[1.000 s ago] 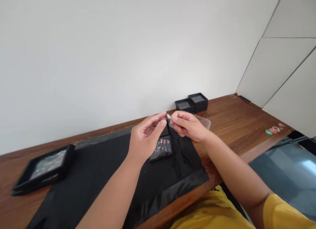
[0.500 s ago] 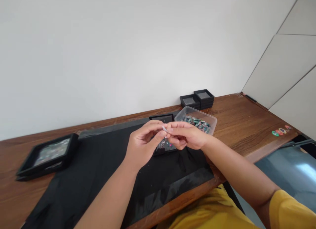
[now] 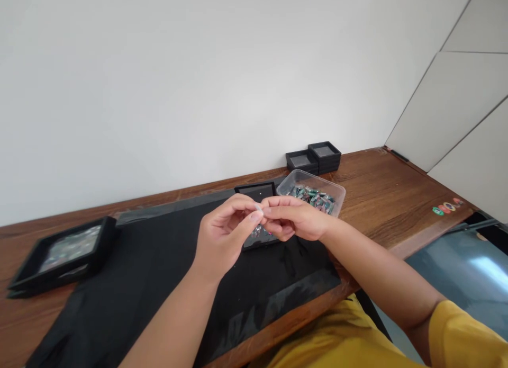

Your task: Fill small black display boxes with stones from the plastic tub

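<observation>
Head view: left hand (image 3: 224, 235) and right hand (image 3: 296, 220) met fingertip to fingertip above the black mat (image 3: 159, 272), both pinched narrow on one tiny pale piece (image 3: 259, 208), probably a press-on nail, too small to be sure. The piece sat right between the two thumbs and forefingers, so neither hand was nearer; its long axis could not be told. Directly under and just beyond the fingers lay the small black tray (image 3: 260, 238) with coloured bits in it, partly hidden by the hands. Just beside the right hand, on its far side, stood the clear tub (image 3: 313, 190) of mixed coloured pieces, on the wooden table (image 3: 397, 198). A black lid (image 3: 256, 190) lay behind the hands, stacked black boxes (image 3: 315, 157) by the wall, another framed tray (image 3: 63, 254) well apart to the left
</observation>
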The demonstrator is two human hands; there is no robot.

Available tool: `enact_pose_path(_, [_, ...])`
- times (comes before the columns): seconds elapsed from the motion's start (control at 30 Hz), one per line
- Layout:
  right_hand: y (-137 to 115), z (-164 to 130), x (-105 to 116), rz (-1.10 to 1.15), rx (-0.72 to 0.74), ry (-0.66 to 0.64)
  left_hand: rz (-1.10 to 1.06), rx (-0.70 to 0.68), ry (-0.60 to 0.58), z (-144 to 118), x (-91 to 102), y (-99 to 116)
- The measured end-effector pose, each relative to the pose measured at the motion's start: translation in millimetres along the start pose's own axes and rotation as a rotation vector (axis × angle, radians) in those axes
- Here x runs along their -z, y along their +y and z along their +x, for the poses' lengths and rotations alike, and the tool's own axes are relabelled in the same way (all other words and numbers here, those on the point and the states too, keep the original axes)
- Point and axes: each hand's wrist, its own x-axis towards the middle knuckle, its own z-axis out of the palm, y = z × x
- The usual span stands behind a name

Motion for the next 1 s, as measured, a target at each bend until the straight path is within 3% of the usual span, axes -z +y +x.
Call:
enact_pose_path(0.3, [-1.3,0.8,0.4,-0.108,0.022,0.091,-0.130,0.103,0.048,-2.9,-0.9,-2.9])
enact_pose_path(0.47, [-4.9,-1.2,4.9,-0.361,0.281,0.250,-0.196,0.182,0.118,-0.1,-2.2,-0.1])
enact_pose_path(0.63, [-3.7,-5.6,9.1,-0.790,0.527,0.302,-0.243,0.258,0.144,1.9,-3.1,-1.1])
enact_pose_path(0.73, [0.1,-4.7,10.2,-0.940,0.593,0.320,-0.230,0.287,0.148,1.3,-2.9,-2.6])
enact_pose_path(1.0, [3.7,-2.0,10.0,-0.938,0.597,0.285,-0.156,0.275,0.055,0.6,0.7,-3.3])
